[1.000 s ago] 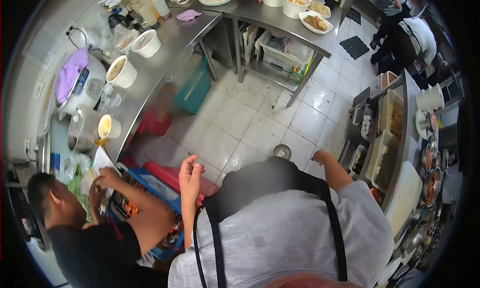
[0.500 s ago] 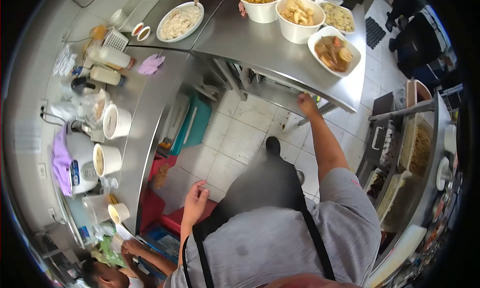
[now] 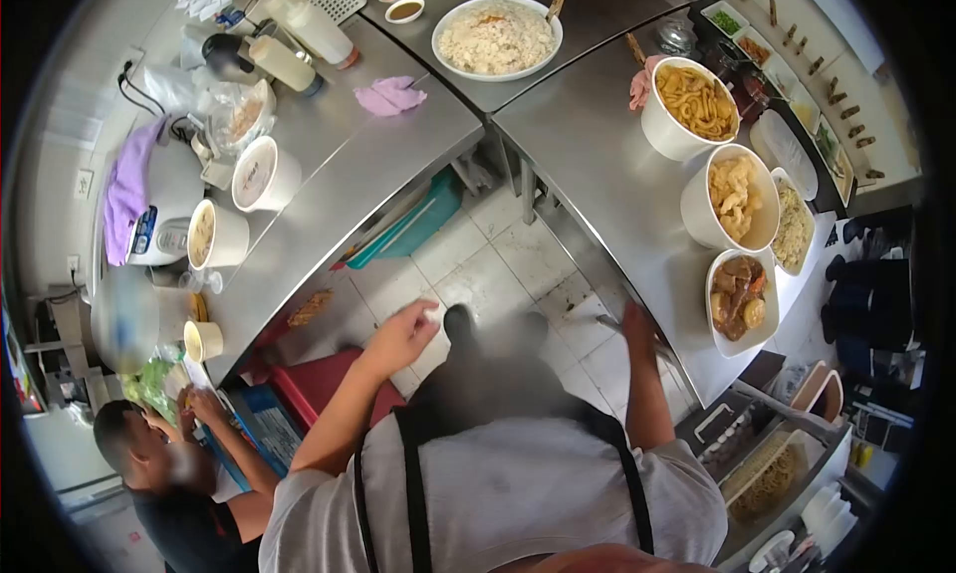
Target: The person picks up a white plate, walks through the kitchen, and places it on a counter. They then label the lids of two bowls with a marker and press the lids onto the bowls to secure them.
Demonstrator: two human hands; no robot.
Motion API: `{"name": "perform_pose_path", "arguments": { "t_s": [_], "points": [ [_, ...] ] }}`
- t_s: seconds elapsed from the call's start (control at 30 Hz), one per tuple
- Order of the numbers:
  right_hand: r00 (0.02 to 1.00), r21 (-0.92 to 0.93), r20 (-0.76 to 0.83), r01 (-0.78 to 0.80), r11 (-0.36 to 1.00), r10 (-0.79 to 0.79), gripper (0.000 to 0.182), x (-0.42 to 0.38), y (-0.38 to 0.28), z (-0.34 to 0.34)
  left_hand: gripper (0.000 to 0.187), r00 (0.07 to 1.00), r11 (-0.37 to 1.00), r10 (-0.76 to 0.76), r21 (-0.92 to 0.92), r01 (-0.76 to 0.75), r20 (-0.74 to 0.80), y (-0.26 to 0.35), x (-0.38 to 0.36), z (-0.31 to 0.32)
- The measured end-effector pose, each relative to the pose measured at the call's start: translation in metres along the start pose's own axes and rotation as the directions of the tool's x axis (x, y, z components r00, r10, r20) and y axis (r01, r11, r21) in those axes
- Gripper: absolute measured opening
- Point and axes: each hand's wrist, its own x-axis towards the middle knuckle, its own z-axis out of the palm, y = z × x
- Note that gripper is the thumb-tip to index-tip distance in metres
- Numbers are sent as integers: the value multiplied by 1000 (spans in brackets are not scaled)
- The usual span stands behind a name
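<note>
My left hand [image 3: 401, 338] hangs in front of my body over the tiled floor, with its fingers curled loosely; I cannot make out anything in it. My right hand [image 3: 637, 324] is low beside the edge of the right steel counter [image 3: 588, 165], dark and blurred, its fingers hard to see. On that counter stand a white bowl of noodles [image 3: 697, 103], a white bowl of pale fried pieces [image 3: 735, 197], a dish of brown stew [image 3: 738, 299] and a tray of rice [image 3: 792, 229].
An oval plate of rice [image 3: 497, 40] and a purple cloth [image 3: 390, 96] lie at the back. Lidded tubs [image 3: 267, 175] stand on the left counter [image 3: 299, 225]. A person [image 3: 169, 463] works at lower left. A red bin [image 3: 344, 394] and teal container [image 3: 408, 229] are below.
The view has turned and shifted, so the counter corner is now ahead. My left hand is raised further forward; my right hand has come lower, beside the right counter's edge.
</note>
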Motion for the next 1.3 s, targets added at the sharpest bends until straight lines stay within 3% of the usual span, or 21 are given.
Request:
{"name": "perform_pose_path", "arguments": {
  "t_s": [0.03, 0.07, 0.1, 0.17, 0.27, 0.37, 0.43, 0.6, 0.67, 0.8, 0.9, 1.07, 1.17, 1.3],
  "points": [
    [997, 153, 74, -20, 988, 9, 17, -1, -24, -12, 30, 1000, 1000, 17, -2, -17, -10, 1, 8, 1],
    [958, 495, 277, -212, 843, 78, 16, 8, -62, -40, 32, 992, 993, 96, -58, -101, -82, -1, 17, 5],
    [873, 685, 467, -460, 565, 144, 18, 16, -101, -67, 33, 972, 976, 170, -106, -188, -164, 1, 26, 10],
    [907, 821, 419, -398, 409, 42, 9, 31, -167, -99, 33, 943, 924, 182, -280, -261, -278, 14, 36, 16],
    [922, 805, 327, -157, 572, -207, 9, 55, -227, -123, 24, 929, 819, 198, -468, -332, -314, 33, 31, 7],
    [875, 843, 93, 185, 505, -476, 12, 77, -275, -133, 15, 913, 613, 221, -678, -405, -344, 42, 20, -4],
    [833, 848, 65, 244, 470, -549, 16, 84, -305, -138, 11, 883, 529, 233, -709, -467, -407, 38, 17, -12],
    [717, 843, -32, 394, 366, -697, 22, 97, -370, -124, 5, 831, 590, 37, -659, -467, -556, 17, 2, -62],
    [687, 856, -2, 377, 354, -727, 23, 100, -395, -114, 5, 814, 569, 4, -668, -479, -581, 1, 4, -78],
    [693, 844, 19, 376, 383, -721, 23, 113, -446, -91, 10, 836, 654, 14, -628, -422, -548, -34, 10, -123],
    [738, 908, 201, 106, 405, -645, 23, 124, -478, -72, 13, 900, 567, 81, -722, -396, -429, -63, 18, -153],
    [700, 882, 469, -397, 252, -539, 19, 145, -514, -49, 12, 911, 594, 208, -694, -406, -355, -100, 33, -186],
    [660, 808, 570, -558, 188, -489, 20, 155, -526, -44, 11, 941, 654, 188, -679, -334, -283, -112, 42, -196],
    [592, 712, 689, -660, 239, -418, 23, 169, -533, -40, 8, 941, 684, 215, -648, -336, -261, -115, 60, -204]
  ]
}}
